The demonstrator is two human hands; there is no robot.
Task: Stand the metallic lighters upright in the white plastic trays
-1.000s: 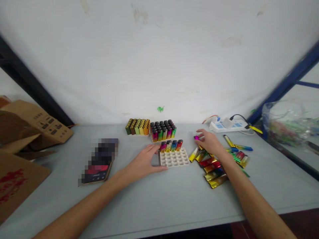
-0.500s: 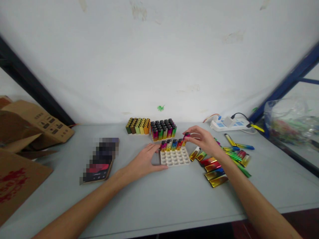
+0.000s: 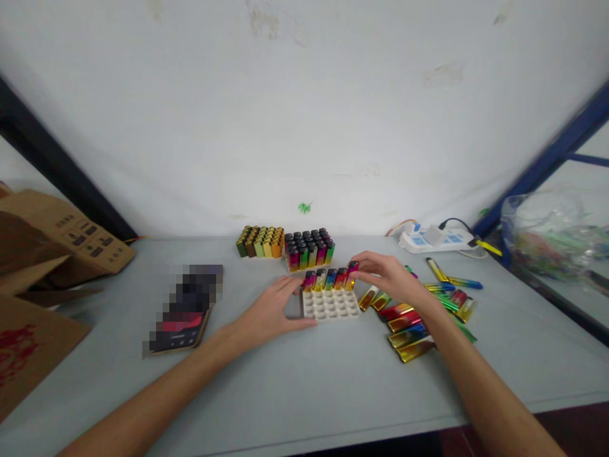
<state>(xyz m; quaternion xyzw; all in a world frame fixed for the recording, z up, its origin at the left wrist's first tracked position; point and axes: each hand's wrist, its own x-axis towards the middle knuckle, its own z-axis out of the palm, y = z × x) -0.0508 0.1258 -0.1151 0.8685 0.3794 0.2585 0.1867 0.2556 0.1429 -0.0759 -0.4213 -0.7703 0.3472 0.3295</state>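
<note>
While the left hand [image 3: 271, 309] spans the left end of a white tray [image 3: 330, 306], thumb against its near left corner and fingers at its far left corner, holding it lightly, the right hand [image 3: 390, 277] pinches an upright purple-and-gold lighter [image 3: 353, 268] between thumb and fingertips at the tray's far right corner. That lighter stands a little higher than its neighbours; whether its base is fully seated cannot be told. Along the same far edge of the tray, four other lighters [image 3: 331, 279] stand side by side, in purple, pale yellow, blue and red, with rows of pits showing in front of them.

The tray sits near the middle of the grey bench [image 3: 304, 381]. Behind it, toward the bench's far edge, is a packed block of black-capped lighters [image 3: 310, 247], and just beside that, on the left, a block of gold-topped lighters [image 3: 261, 242]. Between the tray and the bench's right edge, metallic loose lighters [image 3: 406, 322] lie flat in a heap, partly hidden by the right forearm. A white power strip [image 3: 440, 240] lies at the far right corner. Toward the left edge are a phone [image 3: 181, 322], its screen partly pixelated, and an opened cardboard box [image 3: 90, 235].
</note>
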